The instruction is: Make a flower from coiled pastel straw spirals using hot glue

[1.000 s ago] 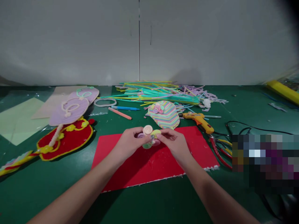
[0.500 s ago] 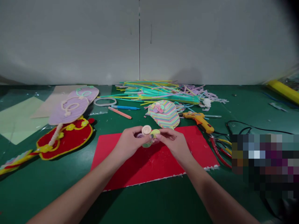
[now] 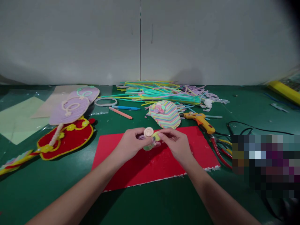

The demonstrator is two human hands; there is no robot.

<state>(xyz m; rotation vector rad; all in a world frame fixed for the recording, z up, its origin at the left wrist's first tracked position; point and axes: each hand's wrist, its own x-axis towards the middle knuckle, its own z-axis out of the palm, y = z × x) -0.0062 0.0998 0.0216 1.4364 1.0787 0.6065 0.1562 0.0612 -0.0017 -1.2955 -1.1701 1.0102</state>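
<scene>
Over a red board [image 3: 131, 172] I hold up a small flower made of coiled pipe cleaners [image 3: 148, 132], with cream, purple, green, pink and yellow coils. My left hand [image 3: 131, 140] is closed on its left side, the thumb pressed near the centre. The fingertips of my right hand [image 3: 174, 142] pinch the yellow coil [image 3: 156, 136] on the right, which looks tilted. Just beyond my hands lies a striped oval piece [image 3: 166, 114] with a similar little flower on it.
Behind lies a pile of pastel pipe cleaners [image 3: 159, 93]. A yellow glue gun [image 3: 200, 122] and red-handled pliers [image 3: 220, 153] lie at right. Two markers [image 3: 124, 107], purple oval pieces [image 3: 70, 107] and a red one with yellow edging [image 3: 70, 137] are at left.
The yellow coil has tilted under my right fingertips. The flower has turned slightly and shifted a little to the right; both hands stay nearly in place.
</scene>
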